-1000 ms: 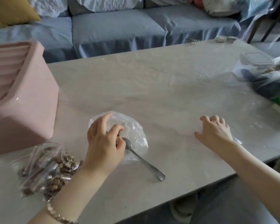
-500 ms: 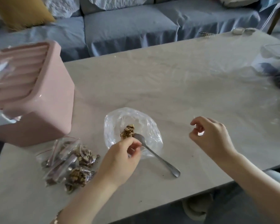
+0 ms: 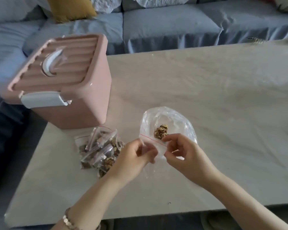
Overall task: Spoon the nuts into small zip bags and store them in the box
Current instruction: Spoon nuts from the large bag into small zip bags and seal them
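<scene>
A small clear zip bag [image 3: 157, 146] with a red strip along its mouth hangs between my two hands. My left hand [image 3: 134, 157] pinches its left edge and my right hand [image 3: 184, 154] pinches its right edge. Just behind it a large clear plastic bag [image 3: 176, 120] lies open on the table with a small heap of nuts [image 3: 161, 131] in it. A pile of several filled zip bags [image 3: 101, 150] lies left of my hands. The pink box [image 3: 70, 80] with a ribbed lid and a white latch stands at the table's left end, lid closed. The spoon is hidden.
The grey table [image 3: 223, 97] stretches to the right and its near edge runs just below my forearms. A blue sofa [image 3: 165, 25] with a yellow cushion [image 3: 70, 7] lies behind the table.
Both hands came together and took hold of a small zip bag in front of the nuts. My left hand let go of the spoon, which is out of sight now. The view swung left.
</scene>
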A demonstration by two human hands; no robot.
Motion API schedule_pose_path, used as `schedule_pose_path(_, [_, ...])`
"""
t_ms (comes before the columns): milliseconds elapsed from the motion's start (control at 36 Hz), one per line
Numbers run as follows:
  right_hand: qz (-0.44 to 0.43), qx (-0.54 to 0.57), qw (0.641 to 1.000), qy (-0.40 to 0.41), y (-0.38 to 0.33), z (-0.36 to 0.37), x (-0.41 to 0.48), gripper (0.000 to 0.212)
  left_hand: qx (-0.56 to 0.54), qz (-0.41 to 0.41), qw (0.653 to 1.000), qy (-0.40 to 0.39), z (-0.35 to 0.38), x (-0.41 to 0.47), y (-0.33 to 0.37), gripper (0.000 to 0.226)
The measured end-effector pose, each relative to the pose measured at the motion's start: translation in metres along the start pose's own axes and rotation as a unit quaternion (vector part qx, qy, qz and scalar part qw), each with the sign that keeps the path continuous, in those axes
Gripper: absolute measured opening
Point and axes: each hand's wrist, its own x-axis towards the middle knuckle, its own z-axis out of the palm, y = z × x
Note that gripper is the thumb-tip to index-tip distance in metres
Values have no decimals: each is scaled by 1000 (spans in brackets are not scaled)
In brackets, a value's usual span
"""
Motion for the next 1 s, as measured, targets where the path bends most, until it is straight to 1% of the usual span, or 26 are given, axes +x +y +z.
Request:
schedule_pose_path(28, [6, -14, 1000, -4, -1, 2, -1, 28, 26, 6, 1000, -17, -3, -3, -1, 6])
schedule_pose_path(56, [17, -31, 999, -15, -3, 5, -2, 29, 53, 11, 998, -38, -5, -6, -4, 7])
schedule_pose_path(111, [42, -67, 995, -58, -4, 8, -3, 47, 82, 20, 993, -79, -6, -13, -10, 19])
schedule_pose_path(139, [49, -85, 992, -81, -5, 9, -3, 50, 83, 20, 992, -92, -6, -16, -12, 21])
schedule_pose_path(167, [49, -95, 989, -98, -6, 11, -3, 42, 86, 20, 991, -98, -6, -18, -14, 19])
schedule_pose_path(222, [43, -98, 989, -104, -6, 13, -4, 9, 120, 26, 988, -97, -5, -22, -17, 11])
schedule_pose_path(250, [43, -92, 990, -94, -4, 14, -5, 10, 143, 30, 985, -92, -5, -24, -19, 10])
schedule_pose_path(278, [50, -85, 991, -86, -3, 15, -6, 15, 161, 32, 983, -87, -6, -25, -20, 9])
schedule_pose_path(333, [71, -57, 993, -74, -1, 17, -8, 19, 166, 31, 983, -71, -8, -26, -21, 9])
schedule_pose_path(444, [108, 24, 992, -59, -1, 19, -10, 10, 145, 24, 988, -43, -11, -27, -22, 14])
schedule_pose_path(528, [132, 76, 987, -55, -1, 20, -11, 11, 135, 24, 990, -21, -12, -28, -26, 24])
schedule_pose_path(639, [156, 128, 978, -42, -1, 22, -17, 15, 129, 47, 989, 51, -13, -28, -33, 38])
schedule_pose_path(722, [195, 193, 961, -21, -1, 26, -22, 14, 127, 68, 986, 79, -10, -30, -34, 30])
schedule_pose_path(750, [207, 212, 955, -9, 0, 28, -23, 15, 135, 84, 982, 99, -8, -31, -35, 29])
schedule_pose_path(778, [218, 226, 949, 9, -1, 30, -25, 15, 162, 103, 972, 134, -8, -31, -37, 29])
schedule_pose_path(806, [225, 231, 946, 33, -1, 31, -25, 16, 203, 129, 954, 181, -7, -30, -38, 27])
schedule_pose_path(861, [229, 213, 947, 78, 0, 31, -26, 17, 265, 164, 913, 262, -5, -30, -39, 13])
schedule_pose_path(889, [227, 191, 950, 95, -1, 30, -25, 16, 269, 169, 908, 275, -3, -30, -36, 12])
schedule_pose_path(917, [221, 168, 955, 108, -1, 29, -25, 16, 254, 169, 914, 266, -1, -31, -34, 15])
schedule_pose_path(1000, [194, 123, 966, 121, -8, 27, -24, 14, 177, 127, 959, 180, 10, -37, -21, 21])
